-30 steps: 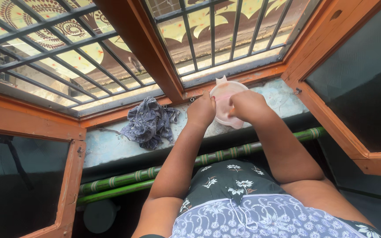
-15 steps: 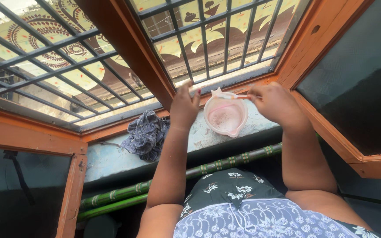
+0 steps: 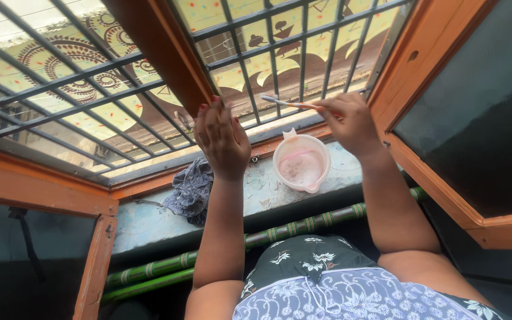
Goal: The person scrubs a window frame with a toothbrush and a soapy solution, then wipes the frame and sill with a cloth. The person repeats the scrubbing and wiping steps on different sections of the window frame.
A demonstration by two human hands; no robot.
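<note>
Up in front of the window bars, a thin brush [image 3: 285,104] with an orange-and-pale handle is pinched between the fingers of the right hand [image 3: 348,120], its far end pointing across toward the left hand [image 3: 221,137] and lying roughly level. The right hand is closed on the handle; the left hand is raised with its back to the camera, fingers loosely spread and upright, red-painted nails showing, holding nothing. The two hands are apart, with a gap of bars and daylight between them. Just below that gap, nearer the right wrist, a round pale pink bowl [image 3: 301,163] with a small spout at its far rim sits on the worn, pale blue window sill [image 3: 155,210]; a pinkish residue coats its inside. Below and to the outside of the left forearm, a crumpled blue-grey cloth [image 3: 189,189] lies on the same sill, well apart from the bowl. Beyond both hands runs the grey metal window grille [image 3: 250,59] set in an orange wooden frame [image 3: 167,59]. Beneath the sill, closer to the body, green bamboo poles [image 3: 280,231] banded with stripes cross under both forearms, above a lap in floral fabric.
</note>
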